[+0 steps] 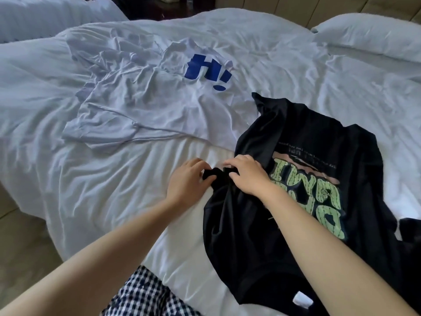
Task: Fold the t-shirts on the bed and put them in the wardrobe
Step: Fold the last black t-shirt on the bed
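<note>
Item one, black t-shirt [284, 201]: unfolded under your hands, left hand [188, 179] and right hand [247, 173] close together, both pinching its edge. Item two, white t-shirt [141, 99]: crumpled beyond your fingertips, untouched. Nothing folded yet; wardrobe not in view.

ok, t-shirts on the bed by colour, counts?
white t-shirt: 1
black t-shirt: 1
Total: 2

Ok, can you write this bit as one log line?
left hand: pinches edge of black t-shirt with green print | right hand: grips same t-shirt | white t-shirt with blue print: crumpled on white bed sheet
</note>
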The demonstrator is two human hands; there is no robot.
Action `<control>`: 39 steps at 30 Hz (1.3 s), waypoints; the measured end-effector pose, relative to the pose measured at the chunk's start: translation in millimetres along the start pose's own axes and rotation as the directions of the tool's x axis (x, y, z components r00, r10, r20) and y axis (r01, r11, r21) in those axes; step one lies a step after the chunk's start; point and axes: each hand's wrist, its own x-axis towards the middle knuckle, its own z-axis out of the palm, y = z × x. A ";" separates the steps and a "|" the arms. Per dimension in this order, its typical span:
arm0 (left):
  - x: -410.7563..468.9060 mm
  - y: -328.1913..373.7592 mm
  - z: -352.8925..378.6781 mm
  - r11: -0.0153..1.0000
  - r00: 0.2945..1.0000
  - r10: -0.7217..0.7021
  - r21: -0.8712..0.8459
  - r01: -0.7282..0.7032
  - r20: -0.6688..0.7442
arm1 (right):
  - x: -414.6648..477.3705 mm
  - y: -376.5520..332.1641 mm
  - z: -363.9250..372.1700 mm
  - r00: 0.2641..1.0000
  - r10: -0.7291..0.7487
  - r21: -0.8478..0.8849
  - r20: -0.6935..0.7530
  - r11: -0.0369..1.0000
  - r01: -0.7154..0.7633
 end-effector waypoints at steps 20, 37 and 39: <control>-0.2 14.5 -136.2 0.774 0.884 -0.354 -0.626 0.095 -0.303 | -21.3 -130.7 -88.7 0.912 -0.003 0.389 -0.410 0.904 0.177; -32.9 -93.3 -87.5 0.929 0.880 -0.370 -0.140 0.343 -0.298 | 15.2 -116.9 46.8 0.896 -0.252 0.024 -0.365 0.960 0.279; -34.9 -93.6 -85.1 0.950 0.893 -0.311 -0.110 0.291 -0.324 | 18.7 -116.9 52.1 0.936 -0.200 0.074 -0.290 0.970 0.231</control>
